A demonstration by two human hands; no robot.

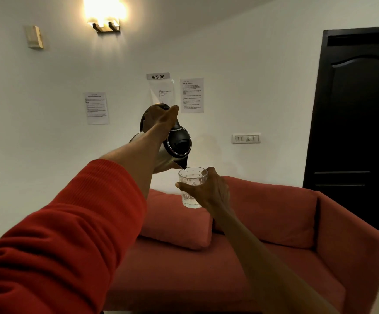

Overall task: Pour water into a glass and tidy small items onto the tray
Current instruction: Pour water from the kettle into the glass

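Note:
My left hand grips the handle of a steel kettle with a black lid, held up in the air and tipped forward and down. Its spout sits just over the rim of a clear patterned glass. My right hand holds that glass upright from the right side, fingers curled round it, below the kettle. A little water shows at the bottom of the glass. No tray or small items are in view.
A red sofa with a loose cushion stands below my hands against a white wall with taped papers. A dark door is at the right, a wall switch plate beside it, a lit wall lamp above.

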